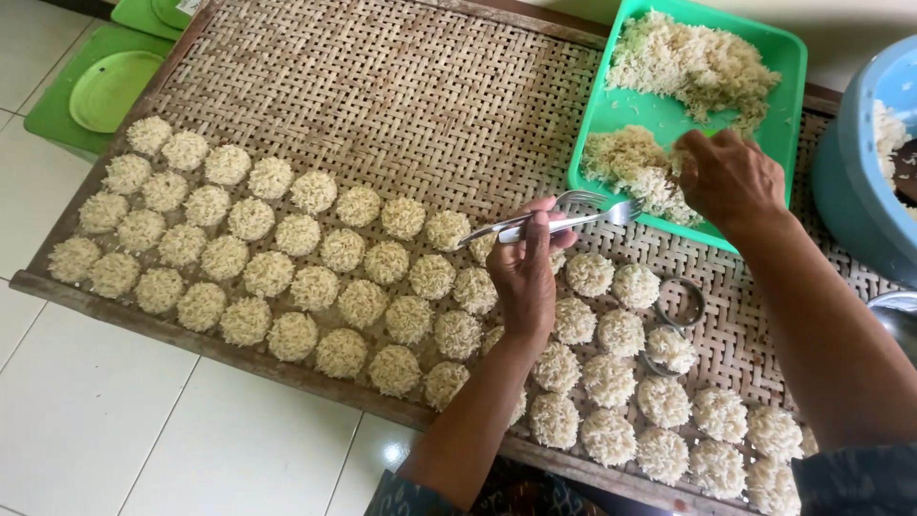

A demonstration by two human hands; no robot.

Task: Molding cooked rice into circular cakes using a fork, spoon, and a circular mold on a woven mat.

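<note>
Gripping two forks in left hand, right hand pinching rice on green tray

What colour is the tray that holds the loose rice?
Bright green tray, seen in the head view.

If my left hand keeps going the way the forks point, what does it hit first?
Probably the rice heap at the green tray's near end: the left hand's forks point there, beside the right hand. Depth is unclear.
</note>
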